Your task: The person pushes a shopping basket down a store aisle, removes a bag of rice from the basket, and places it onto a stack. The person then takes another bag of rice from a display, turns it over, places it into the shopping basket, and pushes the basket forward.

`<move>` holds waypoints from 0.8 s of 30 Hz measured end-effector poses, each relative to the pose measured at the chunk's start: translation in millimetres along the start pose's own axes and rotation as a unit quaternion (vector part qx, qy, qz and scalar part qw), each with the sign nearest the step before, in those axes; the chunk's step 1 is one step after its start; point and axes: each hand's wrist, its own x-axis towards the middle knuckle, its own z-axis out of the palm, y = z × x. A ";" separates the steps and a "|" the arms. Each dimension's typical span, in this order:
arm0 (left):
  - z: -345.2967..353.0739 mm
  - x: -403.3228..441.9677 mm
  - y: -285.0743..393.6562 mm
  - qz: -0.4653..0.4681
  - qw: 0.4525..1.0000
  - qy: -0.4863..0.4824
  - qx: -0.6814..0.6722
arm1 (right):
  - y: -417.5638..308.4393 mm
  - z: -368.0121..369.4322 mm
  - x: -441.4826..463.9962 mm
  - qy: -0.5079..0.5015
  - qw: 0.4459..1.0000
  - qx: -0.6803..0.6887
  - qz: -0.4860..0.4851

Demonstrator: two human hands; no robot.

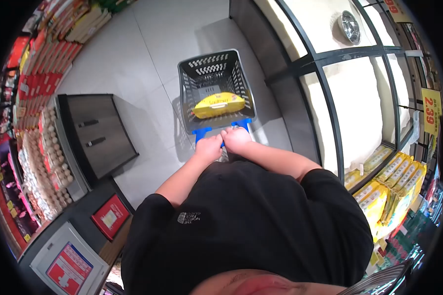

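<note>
A dark grey shopping cart [186,98] with perforated sides stands on the floor before me. My left hand [209,147] is closed around the left part of its blue handle [200,133]. Close beside it, my right hand [236,139] grips the same handle further right, the two hands touching or nearly so. Fingers hide much of the bar between them. Inside the cart, at the end nearest me, lies a yellow package [219,104] with dark lettering. Neither hand touches this package.
Left stands a dark cabinet [101,135] beside trays of eggs [54,147]. Dark-framed bins [347,98] with white contents line the right; a metal bowl [349,27] lies in one. Yellow packs [396,177] stand at the lower right. Grey tiled floor [147,54] runs ahead.
</note>
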 end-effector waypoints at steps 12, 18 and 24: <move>-71.0 53.7 -37.0 0.027 0.998 -0.045 -0.018 | 20.2 -67.2 66.3 -0.118 0.992 0.026 0.023; -118.9 101.8 -65.9 0.061 0.993 -0.094 -0.033 | 25.3 -134.8 110.8 -0.182 0.981 0.001 0.068; -150.1 149.4 -94.4 0.098 0.989 -0.073 -0.080 | 67.1 -131.0 159.4 -0.093 0.993 -0.033 0.060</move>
